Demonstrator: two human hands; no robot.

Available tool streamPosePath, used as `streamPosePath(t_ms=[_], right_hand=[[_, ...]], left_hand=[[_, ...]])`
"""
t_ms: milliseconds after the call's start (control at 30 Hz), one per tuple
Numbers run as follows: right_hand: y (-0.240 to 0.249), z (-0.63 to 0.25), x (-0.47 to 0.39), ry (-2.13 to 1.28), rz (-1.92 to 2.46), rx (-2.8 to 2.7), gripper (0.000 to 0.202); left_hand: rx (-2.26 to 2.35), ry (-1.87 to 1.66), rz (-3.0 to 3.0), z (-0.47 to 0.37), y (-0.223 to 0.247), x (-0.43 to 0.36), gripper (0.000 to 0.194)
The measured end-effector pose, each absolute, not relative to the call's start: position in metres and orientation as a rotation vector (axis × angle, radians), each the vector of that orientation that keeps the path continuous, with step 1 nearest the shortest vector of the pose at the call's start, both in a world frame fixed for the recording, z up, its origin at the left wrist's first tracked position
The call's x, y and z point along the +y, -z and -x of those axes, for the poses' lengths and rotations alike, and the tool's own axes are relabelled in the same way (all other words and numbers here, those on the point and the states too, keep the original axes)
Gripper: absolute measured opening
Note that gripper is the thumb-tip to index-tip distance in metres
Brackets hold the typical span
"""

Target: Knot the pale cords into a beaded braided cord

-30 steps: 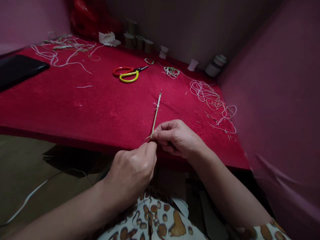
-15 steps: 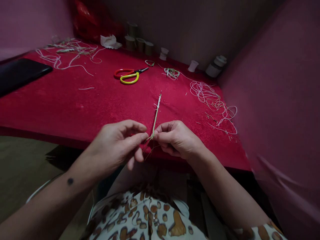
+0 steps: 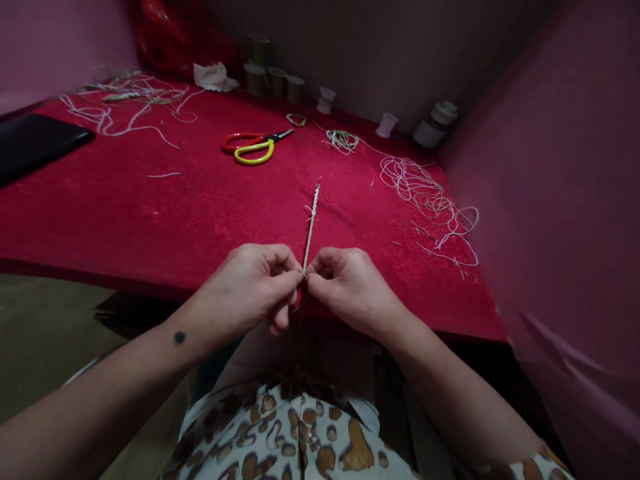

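A thin braided cord, pale green with a whiter knotted stretch at its far end, runs straight away from me over the red cloth. Its far tip seems fixed at a small point on the table. At the near end, my left hand pinches the strands between thumb and forefinger. My right hand pinches the same end from the other side, and the two sets of fingertips nearly touch. Fine loose strands hang below the fingers; which strand each hand holds is too small to tell.
Red-and-yellow-handled scissors lie beyond the hands. Tangled white thread spreads at right, more thread at back left. A black flat device lies at left. Spools and a white bottle line the back.
My left hand has moved in to the cord's near end and its fingers have closed in a pinch. The right hand stays pinched there. The view has shifted slightly.
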State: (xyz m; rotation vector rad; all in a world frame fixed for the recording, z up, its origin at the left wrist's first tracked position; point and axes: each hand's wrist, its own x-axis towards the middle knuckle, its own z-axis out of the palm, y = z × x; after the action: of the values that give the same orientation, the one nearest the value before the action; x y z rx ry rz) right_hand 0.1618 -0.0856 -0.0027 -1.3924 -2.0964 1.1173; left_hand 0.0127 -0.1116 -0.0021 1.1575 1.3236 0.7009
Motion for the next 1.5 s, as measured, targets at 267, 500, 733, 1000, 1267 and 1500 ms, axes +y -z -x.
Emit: streamPosePath(t_ms=[267,500,733,1000,1267,1500], right_hand=[[-0.003,-0.172,-0.118,-0.777,1.373,-2.194,0.015],[0.018,-0.163,-0.152,-0.969,1.269,-2.228,0.018],[0.002,-0.176,-0.149,-1.157,1.016,-2.591,0.018],[-0.008,-0.173,-0.109,-1.913,1.185,-1.319,0.015],[0.002,-0.162,-0.092,-2.095,1.139,-1.252,0.011],[0.001,-0.159,-0.088,-1.827,1.336,-1.458,0.017]], left_hand=[[1.305,-0.608,-1.068,-0.012,-0.001,-0.108,0.021],[1.183,-0.619,-0.943,-0.01,-0.008,-0.107,0.019],[1.151,-0.692,-0.916,-0.009,-0.001,-0.11,0.019],[1.123,-0.701,-0.932,-0.008,-0.001,-0.111,0.018],[1.13,-0.675,-0.96,-0.005,0.001,-0.109,0.017],[1.189,-0.612,-1.048,-0.003,0.003,-0.112,0.019]])
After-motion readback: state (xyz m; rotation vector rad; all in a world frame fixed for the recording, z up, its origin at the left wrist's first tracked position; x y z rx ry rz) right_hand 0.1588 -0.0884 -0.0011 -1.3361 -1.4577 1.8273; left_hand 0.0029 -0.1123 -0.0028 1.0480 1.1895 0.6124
